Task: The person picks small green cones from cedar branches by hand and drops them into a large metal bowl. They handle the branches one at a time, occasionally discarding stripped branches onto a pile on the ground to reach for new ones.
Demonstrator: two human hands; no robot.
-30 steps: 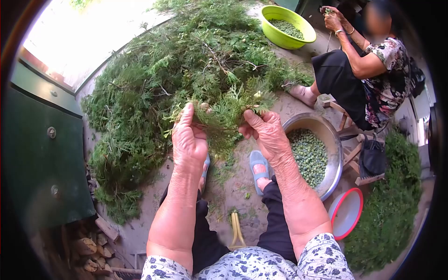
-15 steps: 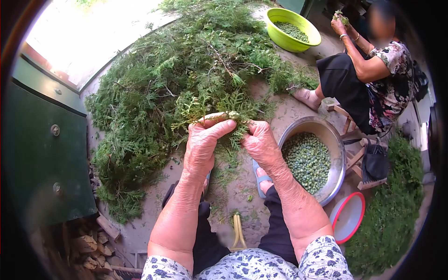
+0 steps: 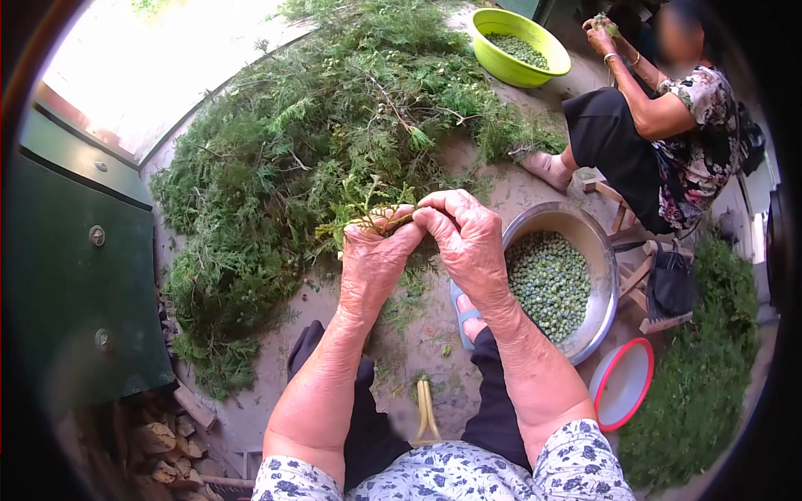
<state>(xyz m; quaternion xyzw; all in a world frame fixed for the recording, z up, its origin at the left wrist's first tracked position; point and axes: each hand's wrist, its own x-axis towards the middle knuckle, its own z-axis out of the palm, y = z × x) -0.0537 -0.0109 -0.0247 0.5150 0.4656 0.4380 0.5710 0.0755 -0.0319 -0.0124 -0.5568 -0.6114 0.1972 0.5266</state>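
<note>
My left hand (image 3: 373, 250) is closed round a small green conifer sprig (image 3: 364, 214), whose leafy tips stick out above and left of the fingers. Thumb and fingers of my right hand (image 3: 464, 242) are pinched together against the sprig's right end, touching the left fingertips; anything small between them is hidden. Just right of my right wrist stands a metal basin (image 3: 608, 292) holding many round green cones (image 3: 547, 284). Beyond my hands spreads a large heap of cut conifer branches (image 3: 276, 184).
A lime-green basin (image 3: 520, 73) with more cones stands at the back. Another person (image 3: 668, 117) sits at right, working with both hands. A red-rimmed bowl (image 3: 625, 386), a wooden stool (image 3: 639, 288) and loose greenery (image 3: 702, 376) lie right; a dark green cabinet (image 3: 88, 275) and firewood (image 3: 163, 451) left.
My right hand has moved up and slightly left, turning its fingers over to meet the left fingertips. The round green cone seen at the left fingertips before is no longer visible.
</note>
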